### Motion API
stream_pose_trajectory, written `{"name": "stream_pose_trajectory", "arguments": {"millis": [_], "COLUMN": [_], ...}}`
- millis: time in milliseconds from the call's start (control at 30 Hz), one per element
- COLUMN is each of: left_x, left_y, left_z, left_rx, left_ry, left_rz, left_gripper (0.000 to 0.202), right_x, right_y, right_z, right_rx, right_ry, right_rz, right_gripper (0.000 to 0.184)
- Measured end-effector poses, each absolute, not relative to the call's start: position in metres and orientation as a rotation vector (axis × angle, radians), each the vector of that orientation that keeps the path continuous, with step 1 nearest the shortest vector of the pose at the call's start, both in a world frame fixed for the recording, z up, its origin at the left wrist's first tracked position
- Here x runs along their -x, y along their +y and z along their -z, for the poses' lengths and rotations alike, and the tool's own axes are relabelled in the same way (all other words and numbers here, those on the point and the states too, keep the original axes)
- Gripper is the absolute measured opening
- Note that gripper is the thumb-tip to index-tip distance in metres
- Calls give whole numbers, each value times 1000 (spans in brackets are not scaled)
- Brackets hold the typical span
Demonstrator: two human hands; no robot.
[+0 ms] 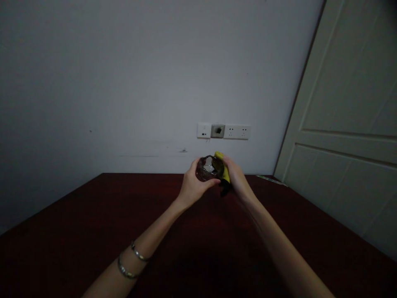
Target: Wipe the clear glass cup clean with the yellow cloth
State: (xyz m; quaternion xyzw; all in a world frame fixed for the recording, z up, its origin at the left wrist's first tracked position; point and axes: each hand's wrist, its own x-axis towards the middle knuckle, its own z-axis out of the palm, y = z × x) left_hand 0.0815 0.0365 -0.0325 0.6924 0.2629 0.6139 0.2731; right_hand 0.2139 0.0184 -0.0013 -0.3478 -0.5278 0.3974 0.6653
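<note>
Left grip is clamped on the near and left sides of what seems to be a faceted glass vessel, its thumb along the lower edge; dim light makes the material hard to confirm. Two silvery bangles circle the forearm below that grip. The vessel's round mouth faces the viewer, and it appears to be held over the far part of the dark red desk, in front of the pale wall. Against the vessel's right side sits a yellow cloth, with a black portion hanging at its lower end. The right grip is closed on this cloth, pressing it to the vessel. Above, a row of socket plates is set in the wall. Further right, a thin flat strip lies at the desk's back corner, beside a panelled door.
</note>
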Motion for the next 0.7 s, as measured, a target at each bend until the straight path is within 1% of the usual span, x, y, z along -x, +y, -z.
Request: {"name": "stream_pose_trajectory", "arguments": {"millis": [67,133,200,267,367,433,533,633,700], "left_x": [-78,-75,-72,-69,-66,-66,-66,-67,-69], "left_y": [39,43,49,54,59,60,56,50,46], "left_z": [31,29,28,28,31,34,38,39,39], "left_rx": [-1821,-1731,-1574,-1395,-1168,-1002,-764,-660,-636], "left_ry": [707,663,586,499,366,305,294,287,291], "left_rz": [-1689,-1691,-1670,-1615,-1469,-1348,-1124,-923,-858], "left_gripper": [77,77,76,69,48,41,44,53,53], "right_x": [-213,-216,-223,-231,-240,-244,-246,-246,-245], "right_y": [12,8,9,14,25,32,40,43,42], "right_z": [-3,-6,-8,-7,-2,3,9,12,11], "right_rx": [820,812,793,818,855,852,854,865,866], "right_ry": [-1174,-1171,-1148,-1074,-1030,-1037,-1040,-1058,-1098], "right_rz": [-969,-1081,-1217,-1294,-1250,-1195,-1071,-895,-788], "right_gripper": [41,38,30,21,18,19,19,25,29]}}
